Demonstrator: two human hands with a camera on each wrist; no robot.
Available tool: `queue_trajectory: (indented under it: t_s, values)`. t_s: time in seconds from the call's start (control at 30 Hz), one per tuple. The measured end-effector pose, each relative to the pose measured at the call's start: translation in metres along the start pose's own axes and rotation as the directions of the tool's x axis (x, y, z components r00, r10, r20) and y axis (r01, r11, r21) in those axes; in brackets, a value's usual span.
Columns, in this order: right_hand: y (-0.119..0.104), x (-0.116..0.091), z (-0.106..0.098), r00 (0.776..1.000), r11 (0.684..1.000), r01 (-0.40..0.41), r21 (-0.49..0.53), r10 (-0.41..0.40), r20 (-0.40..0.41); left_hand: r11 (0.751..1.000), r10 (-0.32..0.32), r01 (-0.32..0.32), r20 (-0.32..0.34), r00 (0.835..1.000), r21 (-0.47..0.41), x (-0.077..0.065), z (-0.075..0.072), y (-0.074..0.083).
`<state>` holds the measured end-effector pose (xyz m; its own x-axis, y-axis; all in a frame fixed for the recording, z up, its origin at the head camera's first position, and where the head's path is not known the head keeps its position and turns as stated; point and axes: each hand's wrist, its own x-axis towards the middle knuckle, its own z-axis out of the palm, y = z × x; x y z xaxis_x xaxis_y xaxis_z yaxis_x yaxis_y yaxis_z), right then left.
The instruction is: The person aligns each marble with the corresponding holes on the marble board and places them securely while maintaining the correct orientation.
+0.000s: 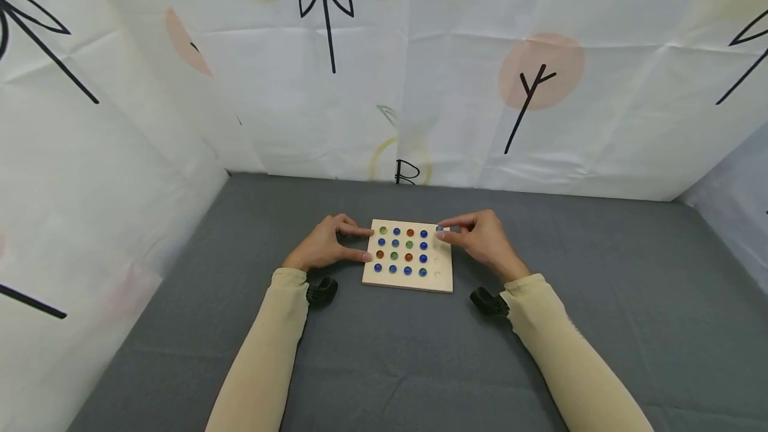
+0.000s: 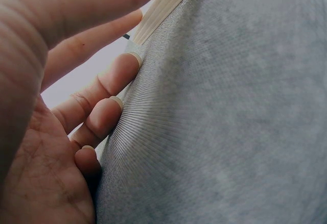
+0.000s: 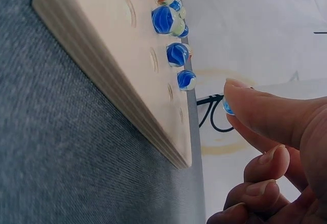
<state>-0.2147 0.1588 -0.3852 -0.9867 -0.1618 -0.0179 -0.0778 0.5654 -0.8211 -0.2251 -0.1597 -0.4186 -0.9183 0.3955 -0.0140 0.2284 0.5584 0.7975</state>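
Observation:
A light wooden board lies flat, with columns of blue, green and red-orange marbles in its hollows. My left hand rests at its left edge, thumb and index finger stretched apart against the side; the other fingers are loosely bent near the cloth. Over the board's far right corner, my right hand pinches a blue marble between thumb and index finger. The marble is raised above the board in the right wrist view, partly hidden by the thumb. Bare hollows run down the board's right column.
A grey cloth covers the table under the board and both forearms. White fabric with printed leaf and tree shapes hangs behind and to the left. Black wrist devices sit at the sleeve cuffs.

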Motion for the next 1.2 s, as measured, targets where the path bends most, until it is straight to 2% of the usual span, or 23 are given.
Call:
queue_trajectory:
  t_s: [0.37, 1.2]
  values:
    - [0.006, 0.004, 0.004, 1.000, 0.999, 0.007, -0.034, -0.008, -0.030, 1.000, 0.002, -0.002, 0.003, 1.000, -0.008, 0.002, 0.000, 0.002]
    - [0.010, 0.003, 0.010, 0.999, 0.995, 0.041, -0.089, -0.043, -0.018, 1.000, 0.004, -0.004, 0.008, 1.000, -0.011, 0.001, 0.000, 0.001]
